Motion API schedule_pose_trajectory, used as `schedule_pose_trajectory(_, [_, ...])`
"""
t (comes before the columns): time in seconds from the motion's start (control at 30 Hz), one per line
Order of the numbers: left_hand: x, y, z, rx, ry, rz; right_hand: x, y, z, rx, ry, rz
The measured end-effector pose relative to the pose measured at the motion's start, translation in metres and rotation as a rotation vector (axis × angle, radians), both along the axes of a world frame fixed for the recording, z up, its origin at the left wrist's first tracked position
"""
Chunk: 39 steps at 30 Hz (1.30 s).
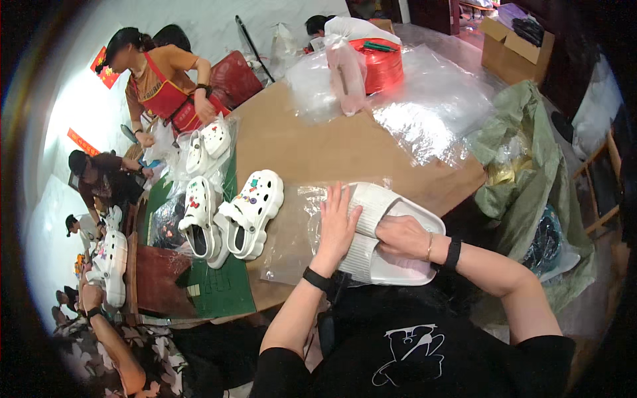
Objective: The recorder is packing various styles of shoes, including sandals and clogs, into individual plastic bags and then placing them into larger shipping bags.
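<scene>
A pair of white slide sandals (398, 265) with ribbed straps lies side by side before me, toes to the left. My right hand (403, 237) is closed, its fingers curled down between the sandals at the straps' openings; its fingertips are hidden. My left hand (338, 222) is open, fingers stretched flat against the toe end of the sandals and over a clear plastic bag (285, 265). The bag spreads left from under the sandals; how much of them is inside it I cannot tell. Both wrists wear black bands.
White clogs with colourful charms (257, 205) stand on the left, near a green mat (229, 285). Clear plastic sheets (424, 126) and a red twine roll (381, 66) lie at the back. A green woven sack (517, 132) stands right. Co-workers, one in a red apron (162, 99), work along the left.
</scene>
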<state>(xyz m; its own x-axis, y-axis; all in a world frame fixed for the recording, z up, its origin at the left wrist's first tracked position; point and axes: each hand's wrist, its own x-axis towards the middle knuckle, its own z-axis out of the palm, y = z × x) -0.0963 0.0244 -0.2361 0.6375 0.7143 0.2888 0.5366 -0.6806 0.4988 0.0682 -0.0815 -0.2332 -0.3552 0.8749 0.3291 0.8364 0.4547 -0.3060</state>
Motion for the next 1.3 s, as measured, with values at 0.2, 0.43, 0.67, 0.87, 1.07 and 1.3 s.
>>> schedule_pose_trajectory(0.2, [0.017,-0.018,0.016,0.054,-0.119,-0.066,-0.002,-0.004,-0.011,0.134,0.115,-0.056])
schedule_pose_trajectory(0.43, [0.065,-0.081,0.046,0.326,0.016,-0.563,-0.005,0.008,-0.082,0.576,0.229,-0.147])
schedule_pose_trajectory(0.67, [0.030,-0.078,0.050,0.258,-0.484,0.084,0.028,0.000,-0.013,0.287,0.452,-0.467])
schedule_pose_trajectory(0.87, [0.006,-0.083,-0.002,-1.261,-1.003,0.074,0.026,0.011,-0.024,0.355,0.493,-0.486])
schedule_pose_trajectory(1.07, [0.014,-0.099,-0.019,-1.530,-0.730,-0.066,0.034,0.039,-0.019,0.208,0.430,-0.626])
schedule_pose_trajectory(1.3, [0.013,-0.078,-0.031,-1.511,-0.977,-0.068,0.040,-0.024,-0.025,0.143,0.125,-0.227])
